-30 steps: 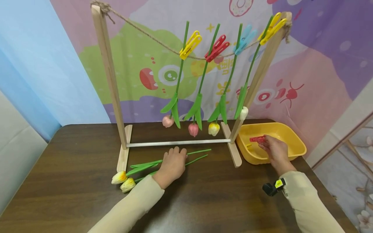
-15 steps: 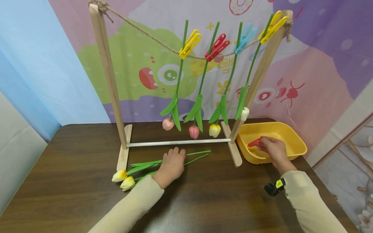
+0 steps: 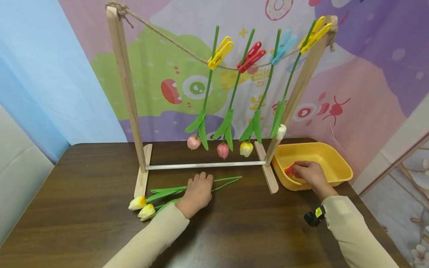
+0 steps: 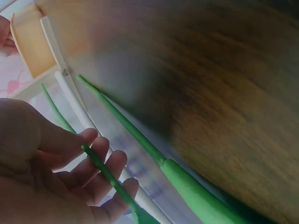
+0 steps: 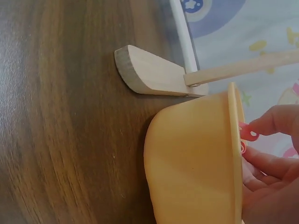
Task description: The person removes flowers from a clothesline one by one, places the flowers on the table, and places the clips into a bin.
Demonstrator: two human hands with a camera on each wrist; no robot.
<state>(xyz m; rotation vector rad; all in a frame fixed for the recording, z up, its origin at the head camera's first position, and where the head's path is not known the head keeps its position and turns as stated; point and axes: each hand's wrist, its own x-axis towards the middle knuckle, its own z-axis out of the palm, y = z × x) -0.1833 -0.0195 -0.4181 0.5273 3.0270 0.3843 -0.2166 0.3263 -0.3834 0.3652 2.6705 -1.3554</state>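
Two artificial yellow-and-white tulips lie on the table, one bloom [image 3: 137, 203] just behind the other [image 3: 146, 212]. My left hand [image 3: 197, 191] is over their stems. In the left wrist view, one green stem [image 4: 108, 175] runs between thumb and fingers, which pinch it, while the other stem [image 4: 126, 122] lies outside the grip. Over at the yellow plastic basin [image 3: 338, 160], my right hand [image 3: 311, 175] pinches a red clothespin [image 3: 289, 170] low inside the near-left wall. The right wrist view shows that clothespin [image 5: 248, 132] partly behind the basin's rim.
A wooden stand [image 3: 124, 74] with a white bottom bar [image 3: 204, 165] holds a sagging twine line [image 3: 167, 39]. Several tulips hang upside down from it by yellow, red [image 3: 250, 57] and blue clothespins. The stand's right foot [image 3: 268, 175] sits beside the basin.
My right hand has lowered the red clothespin into the basin, and its tilt has changed from nearly level to slanted. The left hand has stayed almost still on the stems.
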